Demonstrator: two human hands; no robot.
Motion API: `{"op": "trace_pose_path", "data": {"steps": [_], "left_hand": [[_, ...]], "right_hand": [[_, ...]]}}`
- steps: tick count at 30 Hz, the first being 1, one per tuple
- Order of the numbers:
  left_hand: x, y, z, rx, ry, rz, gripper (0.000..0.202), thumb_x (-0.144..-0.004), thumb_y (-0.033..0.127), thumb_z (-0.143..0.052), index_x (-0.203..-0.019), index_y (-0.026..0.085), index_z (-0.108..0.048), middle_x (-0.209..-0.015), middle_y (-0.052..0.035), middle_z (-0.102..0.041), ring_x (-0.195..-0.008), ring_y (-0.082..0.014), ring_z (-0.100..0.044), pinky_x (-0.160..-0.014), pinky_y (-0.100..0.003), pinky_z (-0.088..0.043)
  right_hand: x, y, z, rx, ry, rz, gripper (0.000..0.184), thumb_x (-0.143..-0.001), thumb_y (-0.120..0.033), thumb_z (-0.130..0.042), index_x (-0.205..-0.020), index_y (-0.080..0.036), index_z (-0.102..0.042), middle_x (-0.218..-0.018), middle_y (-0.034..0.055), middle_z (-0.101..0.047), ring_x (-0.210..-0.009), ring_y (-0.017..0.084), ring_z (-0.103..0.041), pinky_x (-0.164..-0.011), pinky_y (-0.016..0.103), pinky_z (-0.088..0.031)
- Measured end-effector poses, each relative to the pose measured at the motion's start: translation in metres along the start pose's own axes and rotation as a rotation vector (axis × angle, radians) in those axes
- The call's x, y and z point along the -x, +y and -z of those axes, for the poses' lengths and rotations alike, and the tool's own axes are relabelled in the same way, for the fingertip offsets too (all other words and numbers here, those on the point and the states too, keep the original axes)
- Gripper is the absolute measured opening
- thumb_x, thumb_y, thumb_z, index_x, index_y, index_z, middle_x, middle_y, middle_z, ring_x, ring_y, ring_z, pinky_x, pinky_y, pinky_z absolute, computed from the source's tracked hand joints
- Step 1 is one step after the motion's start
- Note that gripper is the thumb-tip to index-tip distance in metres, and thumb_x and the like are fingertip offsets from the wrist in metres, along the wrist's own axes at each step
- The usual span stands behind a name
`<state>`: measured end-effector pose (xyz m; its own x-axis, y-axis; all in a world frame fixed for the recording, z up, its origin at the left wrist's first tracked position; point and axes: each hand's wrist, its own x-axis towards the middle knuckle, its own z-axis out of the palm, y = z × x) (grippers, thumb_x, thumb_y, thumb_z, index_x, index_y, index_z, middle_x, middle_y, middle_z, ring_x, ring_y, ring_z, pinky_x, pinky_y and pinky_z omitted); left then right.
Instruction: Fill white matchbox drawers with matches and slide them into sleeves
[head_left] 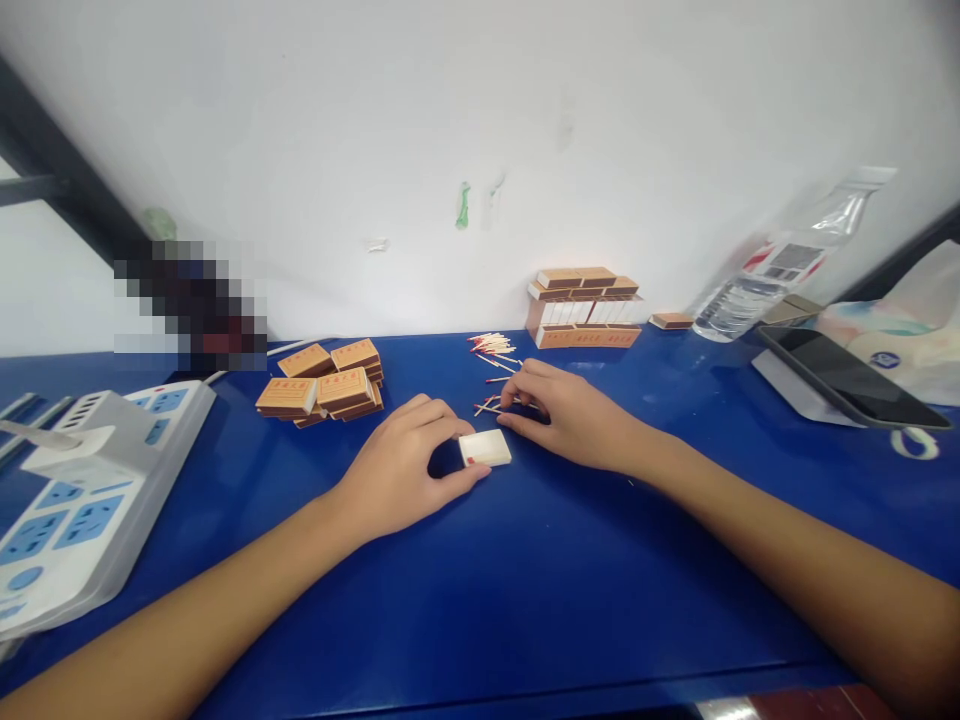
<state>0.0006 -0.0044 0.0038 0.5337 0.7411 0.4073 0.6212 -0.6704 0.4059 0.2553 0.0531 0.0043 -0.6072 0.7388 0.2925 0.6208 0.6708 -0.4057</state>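
My left hand (409, 460) grips the white inner tray of a matchbox (486, 447) at its left end, thumb in front and fingers behind. A little red shows in the tray's near left corner. Just beyond the tray, my right hand (562, 410) is closed in a pinch, fingertips down among a few loose red-tipped matches (489, 406); its fingers partly cover them. A heap of matches (495, 345) lies farther back, near the wall.
Stacked matchboxes (345, 387) sit at the left. More matchboxes (589, 335) form a structure by the wall, with a single matchbox (671, 321) beside it. A plastic bottle (787, 260) and a phone (855, 375) stand right; a power strip (97, 500) lies left.
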Motion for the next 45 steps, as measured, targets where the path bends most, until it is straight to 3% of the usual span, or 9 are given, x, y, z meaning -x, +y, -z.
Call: {"op": "trace_pose_path", "data": {"steps": [16, 24, 28, 34, 39, 45], "left_hand": [[0.000, -0.001, 0.000, -0.002, 0.011, -0.015, 0.023, -0.094, 0.038, -0.076, -0.110, 0.021, -0.074, -0.101, -0.0057, -0.072, -0.093, -0.0234, -0.062, -0.084, -0.041, -0.053], [-0.001, 0.001, 0.000, -0.005, 0.003, 0.003, 0.022, -0.094, 0.038, -0.077, -0.110, 0.022, -0.074, -0.101, -0.0057, -0.073, -0.095, -0.0243, -0.063, -0.085, -0.041, -0.053], [0.000, 0.000, 0.000, -0.023, 0.031, 0.025, 0.021, -0.094, 0.038, -0.076, -0.107, 0.022, -0.074, -0.100, -0.0056, -0.073, -0.094, -0.0242, -0.063, -0.085, -0.041, -0.053], [0.000, -0.001, -0.001, -0.025, 0.041, 0.003, 0.023, -0.094, 0.038, -0.076, -0.105, 0.019, -0.074, -0.097, -0.0060, -0.073, -0.092, -0.0237, -0.062, -0.085, -0.040, -0.052], [0.000, 0.000, -0.001, -0.021, 0.041, 0.021, 0.023, -0.093, 0.037, -0.078, -0.108, 0.020, -0.075, -0.098, -0.0057, -0.072, -0.093, -0.0239, -0.063, -0.086, -0.040, -0.052], [0.001, 0.000, -0.001, -0.024, 0.033, 0.019, 0.022, -0.094, 0.038, -0.077, -0.107, 0.020, -0.075, -0.099, -0.0058, -0.073, -0.093, -0.0237, -0.062, -0.085, -0.040, -0.053]], "right_hand": [[-0.004, 0.001, -0.005, 0.007, -0.048, 0.047, 0.012, -0.106, -0.026, -0.053, -0.097, -0.020, -0.060, -0.107, 0.0078, -0.060, -0.089, 0.020, -0.063, -0.078, 0.035, -0.050], [-0.003, 0.004, 0.013, -0.020, 0.005, 0.030, 0.013, -0.107, -0.027, -0.050, -0.098, -0.021, -0.058, -0.104, 0.0080, -0.062, -0.087, 0.020, -0.059, -0.078, 0.035, -0.048], [0.001, -0.008, 0.016, -0.068, -0.006, 0.057, 0.014, -0.107, -0.029, -0.053, -0.098, -0.022, -0.062, -0.100, 0.0062, -0.064, -0.089, 0.021, -0.061, -0.080, 0.035, -0.048], [0.007, -0.030, 0.003, -0.083, -0.081, 0.145, 0.012, -0.105, -0.025, -0.055, -0.104, -0.022, -0.067, -0.113, 0.0088, -0.062, -0.095, 0.021, -0.064, -0.084, 0.036, -0.051], [0.004, -0.015, 0.023, 0.020, 0.000, 0.043, 0.018, -0.103, -0.032, -0.060, -0.091, -0.020, -0.066, -0.090, 0.0046, -0.066, -0.078, 0.018, -0.060, -0.070, 0.032, -0.043], [0.006, -0.004, 0.031, 0.115, -0.183, -0.096, 0.025, -0.095, -0.042, -0.069, -0.082, -0.022, -0.064, -0.084, 0.0040, -0.069, -0.076, 0.020, -0.059, -0.067, 0.032, -0.039]]}}
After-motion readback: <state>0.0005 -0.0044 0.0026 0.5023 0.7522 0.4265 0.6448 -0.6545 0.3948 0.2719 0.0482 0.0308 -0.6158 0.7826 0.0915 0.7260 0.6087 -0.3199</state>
